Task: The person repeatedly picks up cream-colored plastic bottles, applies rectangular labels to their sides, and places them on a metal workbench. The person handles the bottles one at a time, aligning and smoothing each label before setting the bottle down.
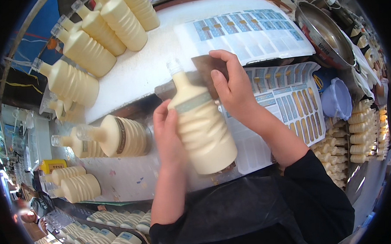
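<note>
We see a cream bottle (209, 143) tilted over the desk (132, 177), the fingers of the left hand (166, 132) grasping its left side. By the bottle's neck, the fingers of the right hand (235, 89) pinch a brown piece (204, 71). We find two bottles (133, 135) left of it, a label sheet (276, 112) right of it, and, beyond it, a white board (157, 56).

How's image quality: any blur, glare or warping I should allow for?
Head view: fisheye bends the front edge of the table, black surround; head view: white board nearly washed out; head view: left hand slightly blurred toward the wrist, while ridges on the bottle beside it read clearly.
</note>
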`<act>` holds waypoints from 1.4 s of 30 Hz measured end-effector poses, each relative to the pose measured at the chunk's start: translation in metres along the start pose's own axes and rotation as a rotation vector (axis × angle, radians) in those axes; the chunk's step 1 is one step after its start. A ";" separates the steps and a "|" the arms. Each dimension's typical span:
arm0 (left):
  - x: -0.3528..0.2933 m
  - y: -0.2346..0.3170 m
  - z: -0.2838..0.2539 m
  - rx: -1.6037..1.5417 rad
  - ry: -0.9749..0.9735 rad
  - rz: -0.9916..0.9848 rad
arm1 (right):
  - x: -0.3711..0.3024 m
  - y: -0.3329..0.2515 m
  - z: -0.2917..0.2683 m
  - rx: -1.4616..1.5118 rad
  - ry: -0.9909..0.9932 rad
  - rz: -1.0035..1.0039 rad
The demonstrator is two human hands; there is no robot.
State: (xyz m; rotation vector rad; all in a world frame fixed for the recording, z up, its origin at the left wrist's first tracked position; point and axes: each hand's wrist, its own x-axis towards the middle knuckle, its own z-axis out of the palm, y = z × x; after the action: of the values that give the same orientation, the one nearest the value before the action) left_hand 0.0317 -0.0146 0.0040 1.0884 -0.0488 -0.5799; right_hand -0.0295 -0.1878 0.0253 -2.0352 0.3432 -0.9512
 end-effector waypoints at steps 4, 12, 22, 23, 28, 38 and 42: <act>-0.009 0.008 0.010 -0.028 0.016 -0.023 | 0.005 -0.032 0.012 -0.005 -0.126 0.055; -0.012 0.005 0.019 -0.037 -0.096 0.105 | 0.004 -0.085 0.065 -0.237 -0.350 0.090; 0.002 -0.009 -0.005 0.123 -0.045 0.117 | -0.015 -0.002 0.006 -0.034 -0.035 0.093; 0.003 -0.010 -0.008 0.086 -0.048 0.108 | -0.015 0.001 -0.001 -0.018 -0.027 0.153; -0.010 -0.013 -0.020 0.042 -0.034 0.105 | 0.015 0.050 -0.070 0.084 0.097 0.263; -0.059 -0.023 -0.014 0.434 -0.031 0.206 | 0.082 0.148 -0.242 -1.208 -0.114 0.354; -0.065 -0.023 -0.011 0.436 0.021 0.254 | 0.062 0.118 -0.226 -1.214 -0.310 0.269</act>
State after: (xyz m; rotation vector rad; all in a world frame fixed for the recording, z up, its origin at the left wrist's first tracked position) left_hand -0.0299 0.0178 -0.0049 1.4843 -0.3020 -0.3340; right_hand -0.1418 -0.4236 0.0440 -3.0199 1.1913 -0.1840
